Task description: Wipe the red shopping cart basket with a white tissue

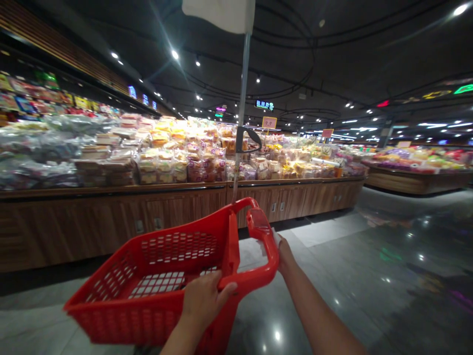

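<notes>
A supermarket: wooden display counters (111,227) piled with bagged bread (173,165), price signs (269,122), a red shopping basket (118,320).

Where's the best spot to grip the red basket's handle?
Take the raised handle of the red plastic basket from above and behind, on its near stretch, where the left hand sits. That stretch faces the person and rises clear of the basket's perforated wall, so fingers can probably wrap over the bar.
</notes>
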Demonstrator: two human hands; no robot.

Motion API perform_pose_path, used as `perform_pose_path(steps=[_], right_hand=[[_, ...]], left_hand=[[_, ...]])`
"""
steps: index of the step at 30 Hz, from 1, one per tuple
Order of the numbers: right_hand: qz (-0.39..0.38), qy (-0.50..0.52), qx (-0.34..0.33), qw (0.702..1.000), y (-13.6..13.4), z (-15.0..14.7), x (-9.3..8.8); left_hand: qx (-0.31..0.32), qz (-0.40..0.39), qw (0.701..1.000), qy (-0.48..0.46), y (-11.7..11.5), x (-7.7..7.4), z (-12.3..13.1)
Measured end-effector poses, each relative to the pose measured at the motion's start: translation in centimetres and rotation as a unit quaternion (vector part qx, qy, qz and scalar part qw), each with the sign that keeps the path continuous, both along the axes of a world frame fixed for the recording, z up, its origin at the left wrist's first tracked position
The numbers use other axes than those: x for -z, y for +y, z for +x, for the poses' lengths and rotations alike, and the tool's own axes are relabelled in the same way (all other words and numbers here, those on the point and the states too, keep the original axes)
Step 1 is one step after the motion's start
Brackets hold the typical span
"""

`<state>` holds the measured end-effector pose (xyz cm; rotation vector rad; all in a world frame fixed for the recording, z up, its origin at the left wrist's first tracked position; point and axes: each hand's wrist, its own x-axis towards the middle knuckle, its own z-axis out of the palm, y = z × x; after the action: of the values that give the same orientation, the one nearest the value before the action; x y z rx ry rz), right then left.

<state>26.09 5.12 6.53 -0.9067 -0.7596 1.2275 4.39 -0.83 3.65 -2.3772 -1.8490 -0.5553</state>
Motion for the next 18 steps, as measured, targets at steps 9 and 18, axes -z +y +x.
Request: perform_pose_path(steps=[9, 18], right_hand=[[0.05, -0.176, 0.04, 0.982, -3.4, 2.1, 0.6], [0.269, -0.658, 0.015, 0.703, -2.8, 1.0, -4.8]], left_hand=[[0.013, 0.01, 1.0, 0.004, 0.3, 0.6, -1.1], [0.057, 0.026, 0.998, -0.03, -0.5, 1.2, -2.4]])
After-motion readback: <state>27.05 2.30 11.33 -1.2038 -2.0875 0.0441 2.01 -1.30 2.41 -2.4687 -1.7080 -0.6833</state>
